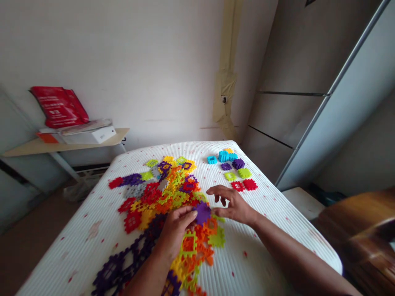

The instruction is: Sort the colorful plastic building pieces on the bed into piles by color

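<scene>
So the white mattress (271, 230) fills most of the lower half of the frame, and there's a big messy pile of tiles (166, 191) in the middle of it: those interlocking plastic squares in red, orange, yellow, green, grey and purple. The left hand (176, 229) comes up from the bottom centre and is closed on a purple tile (203, 213), pinching its left edge with the fingertips. That tile sits just below the centre of the frame, right at the near edge of the pile, above some orange and lime tiles (197, 244). The right hand (233, 206) is just right of it, open with the fingers spread and the palm down, holding nothing. The thumb looks really close to the purple tile, but I can't tell if it actually touches. A joined chain of dark purple tiles (123, 263) runs off toward the lower left. Toward the upper right of the mattress, well apart from the pile, there are small same-colour groups: cyan tiles (224, 156) farthest back, then small purple ones (237, 163), green ones (243, 173), and red ones (249, 184) nearest the right hand. On the left side of the frame, a shelf (120, 133) against the wall holds a red bag (60, 106) and a white box (98, 134).
</scene>
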The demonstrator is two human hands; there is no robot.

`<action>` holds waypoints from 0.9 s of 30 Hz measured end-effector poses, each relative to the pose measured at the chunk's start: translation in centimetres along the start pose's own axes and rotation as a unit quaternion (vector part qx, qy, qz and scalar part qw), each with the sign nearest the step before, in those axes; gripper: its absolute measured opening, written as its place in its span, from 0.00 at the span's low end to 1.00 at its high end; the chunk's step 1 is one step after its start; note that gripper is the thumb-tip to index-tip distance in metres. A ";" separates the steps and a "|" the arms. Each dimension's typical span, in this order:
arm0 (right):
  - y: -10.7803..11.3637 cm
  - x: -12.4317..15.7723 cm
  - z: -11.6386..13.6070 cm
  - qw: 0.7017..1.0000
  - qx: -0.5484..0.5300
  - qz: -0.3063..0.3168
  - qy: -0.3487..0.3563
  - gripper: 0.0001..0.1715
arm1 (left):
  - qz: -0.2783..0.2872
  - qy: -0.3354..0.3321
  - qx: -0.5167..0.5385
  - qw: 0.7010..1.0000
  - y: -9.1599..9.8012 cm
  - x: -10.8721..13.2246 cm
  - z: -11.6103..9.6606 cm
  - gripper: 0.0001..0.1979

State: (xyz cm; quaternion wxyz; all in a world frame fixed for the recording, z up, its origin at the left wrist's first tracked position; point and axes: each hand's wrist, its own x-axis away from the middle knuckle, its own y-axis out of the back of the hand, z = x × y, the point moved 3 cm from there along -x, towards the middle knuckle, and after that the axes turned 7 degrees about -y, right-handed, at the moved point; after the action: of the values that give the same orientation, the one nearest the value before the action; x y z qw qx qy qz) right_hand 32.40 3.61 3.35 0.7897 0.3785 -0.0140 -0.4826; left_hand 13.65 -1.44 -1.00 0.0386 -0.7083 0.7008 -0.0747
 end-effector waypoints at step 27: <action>15.5 -9.3 -13.1 0.824 0.490 0.061 -0.276 0.30 | -0.286 -0.113 -0.257 0.916 8.6 2.3 -5.0 0.18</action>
State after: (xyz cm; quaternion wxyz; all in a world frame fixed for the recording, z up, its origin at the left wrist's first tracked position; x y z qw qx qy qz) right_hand 44.14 22.24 6.65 0.4910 0.5651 -0.4892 -0.4475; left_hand 4.36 -3.65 2.72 -0.0889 -0.8679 0.4544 0.1801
